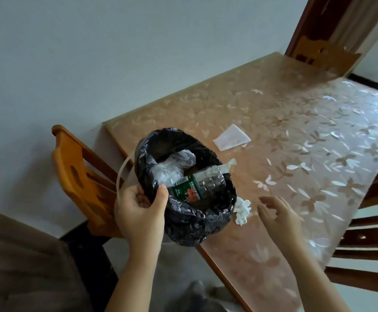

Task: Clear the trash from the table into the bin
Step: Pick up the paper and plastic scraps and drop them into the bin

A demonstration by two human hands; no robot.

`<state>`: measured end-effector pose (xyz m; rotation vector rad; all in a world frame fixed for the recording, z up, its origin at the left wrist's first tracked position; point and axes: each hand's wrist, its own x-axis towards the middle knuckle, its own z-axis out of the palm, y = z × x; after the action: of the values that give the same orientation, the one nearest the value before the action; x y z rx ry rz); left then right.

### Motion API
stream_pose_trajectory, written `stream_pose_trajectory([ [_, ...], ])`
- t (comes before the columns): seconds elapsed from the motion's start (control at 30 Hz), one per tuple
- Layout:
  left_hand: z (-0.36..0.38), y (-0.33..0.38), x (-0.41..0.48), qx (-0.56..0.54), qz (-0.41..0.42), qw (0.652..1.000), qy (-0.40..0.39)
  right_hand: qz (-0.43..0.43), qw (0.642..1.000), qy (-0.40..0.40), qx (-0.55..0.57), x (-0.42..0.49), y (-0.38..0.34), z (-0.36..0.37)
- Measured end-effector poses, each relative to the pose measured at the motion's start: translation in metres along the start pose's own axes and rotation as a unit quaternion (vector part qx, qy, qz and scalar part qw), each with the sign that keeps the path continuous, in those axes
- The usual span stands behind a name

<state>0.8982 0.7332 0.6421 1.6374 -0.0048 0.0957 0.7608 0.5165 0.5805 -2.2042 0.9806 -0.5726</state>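
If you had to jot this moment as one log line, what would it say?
left hand grips black-bagged bin rim | right hand open, near crumpled white tissue | flat white paper on table

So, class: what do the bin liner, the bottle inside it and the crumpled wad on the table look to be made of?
Bin liner: thin black plastic film, glossy and wrinkled. Bottle: clear plastic, probably, ribbed and see-through, with a printed green label. Wad: white tissue or paper, matte and crumpled.
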Motion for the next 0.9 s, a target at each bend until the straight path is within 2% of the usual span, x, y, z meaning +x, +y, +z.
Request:
stream_pose_trajectory([
  [0.4,0.075,0.005,0.063,0.042,0.060,0.997,-0.037,0.151,0.983,-0.099,0.023,0.050,0.065,0.063],
  [0.63,0.086,-0.002,0.075,0.028,0.068,0.996,-0.045,0.161,0.981,-0.105,0.032,0.053,0.073,0.088],
  [0.9,0.078,-0.002,0.093,-0.004,0.029,0.998,-0.058,0.162,0.983,-0.085,0.010,0.050,0.073,0.104],
])
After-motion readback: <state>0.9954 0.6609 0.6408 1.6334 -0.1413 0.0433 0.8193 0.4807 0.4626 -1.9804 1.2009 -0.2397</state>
